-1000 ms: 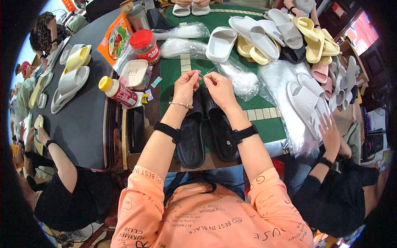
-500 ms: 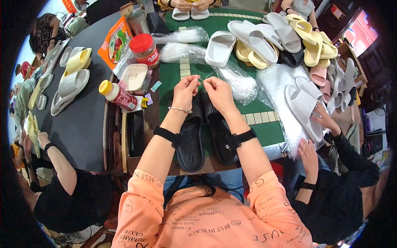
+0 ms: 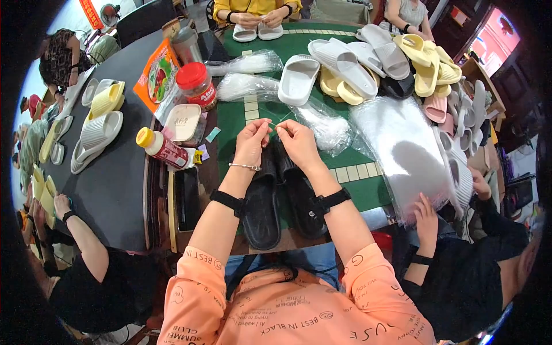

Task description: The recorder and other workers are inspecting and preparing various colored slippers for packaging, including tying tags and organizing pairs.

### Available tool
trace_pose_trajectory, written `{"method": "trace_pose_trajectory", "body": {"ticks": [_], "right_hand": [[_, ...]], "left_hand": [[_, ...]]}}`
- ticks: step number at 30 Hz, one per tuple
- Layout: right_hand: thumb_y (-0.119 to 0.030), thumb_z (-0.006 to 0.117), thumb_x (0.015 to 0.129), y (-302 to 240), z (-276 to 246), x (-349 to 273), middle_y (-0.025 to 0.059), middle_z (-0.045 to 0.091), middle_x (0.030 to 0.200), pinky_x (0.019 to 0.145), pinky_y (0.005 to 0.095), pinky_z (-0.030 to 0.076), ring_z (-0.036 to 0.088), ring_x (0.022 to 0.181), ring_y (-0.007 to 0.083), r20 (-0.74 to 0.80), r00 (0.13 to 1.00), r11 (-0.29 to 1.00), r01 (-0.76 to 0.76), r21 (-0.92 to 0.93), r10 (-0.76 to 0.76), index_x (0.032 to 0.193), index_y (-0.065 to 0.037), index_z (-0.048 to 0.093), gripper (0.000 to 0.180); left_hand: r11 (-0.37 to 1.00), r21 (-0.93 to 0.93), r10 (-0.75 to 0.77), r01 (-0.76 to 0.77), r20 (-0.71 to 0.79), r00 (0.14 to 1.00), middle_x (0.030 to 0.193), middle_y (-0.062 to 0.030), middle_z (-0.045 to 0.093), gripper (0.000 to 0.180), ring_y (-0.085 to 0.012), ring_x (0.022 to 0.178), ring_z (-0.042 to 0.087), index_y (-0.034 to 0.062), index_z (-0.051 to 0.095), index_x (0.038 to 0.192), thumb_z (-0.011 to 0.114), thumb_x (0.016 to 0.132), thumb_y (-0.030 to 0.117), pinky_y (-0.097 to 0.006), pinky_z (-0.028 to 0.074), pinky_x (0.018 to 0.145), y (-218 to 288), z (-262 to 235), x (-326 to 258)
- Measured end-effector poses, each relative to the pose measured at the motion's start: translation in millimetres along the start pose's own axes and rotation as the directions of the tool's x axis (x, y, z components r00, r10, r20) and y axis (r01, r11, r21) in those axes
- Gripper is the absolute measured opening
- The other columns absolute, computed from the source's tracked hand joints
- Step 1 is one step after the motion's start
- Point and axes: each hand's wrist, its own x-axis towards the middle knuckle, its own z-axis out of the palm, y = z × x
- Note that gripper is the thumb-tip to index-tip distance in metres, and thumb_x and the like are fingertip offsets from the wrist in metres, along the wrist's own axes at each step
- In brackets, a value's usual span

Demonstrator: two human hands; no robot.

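Observation:
My left hand (image 3: 253,142) and my right hand (image 3: 298,144) are raised close together over a pair of black slippers, thumbs and forefingers pinched. A thin clear plastic strand (image 3: 282,119) shows faintly at their fingertips; its full length cannot be made out. Below lie the left black slipper (image 3: 261,213) and the right black slipper (image 3: 307,201), side by side with heels toward me. My hands partly cover their straps. Just beyond, clear bags hold bundles of fine white strands, one bundle (image 3: 328,127) right of my hands and another (image 3: 247,86) farther off.
Grey and yellow slippers (image 3: 344,66) are heaped at the far right of the green mat (image 3: 230,123). Clear plastic bags (image 3: 397,144) lie by a co-worker's hand (image 3: 425,221). A red-lidded jar (image 3: 195,80) and yellow-capped bottle (image 3: 164,146) stand left. Another person holds light slippers opposite.
My hands stay pinched together, slightly lower in the picture. The co-worker on the right has moved the grey slippers rightward, off the clear bags. The view has shifted a little.

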Motion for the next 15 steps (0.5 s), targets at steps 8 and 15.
{"method": "trace_pose_trajectory", "body": {"ticks": [8, 15], "right_hand": [[-0.013, 0.054, 0.078, -6.3, -0.6, 0.1, 0.0139, 0.058, 0.065, 0.052, 0.029, 0.041, 0.053, 0.052, 0.0181, 0.012, 1.0, 1.0, 0.023, 0.009, -0.023, 0.082, 0.0, 0.059, 0.015], [-0.013, 0.054, 0.078, -5.2, -0.9, -2.3, 0.014, 0.058, 0.064, 0.051, 0.0299, 0.041, 0.053, 0.051, 0.0197, -0.005, 0.999, 0.999, 0.042, 0.004, -0.042, 0.081, 0.0, 0.059, 0.014]], "left_hand": [[1.0, 0.01, 0.017, -0.017, -0.019, 1.0, 0.072, 0.0002, 0.054, 0.014, -0.0045, 0.053, 0.042, 0.0022, 0.056, 0.093, 0.054, 0.084, 0.012, -0.017, 0.032, 0.048, 1.0, -1.6, 0.8], [0.999, 0.043, 0.018, -0.018, -0.001, 1.0, 0.072, 0.0008, 0.053, 0.015, -0.0048, 0.054, 0.042, 0.0026, 0.056, 0.095, 0.054, 0.084, 0.012, -0.018, 0.031, 0.049, -0.3, -1.3, -1.7]]}}
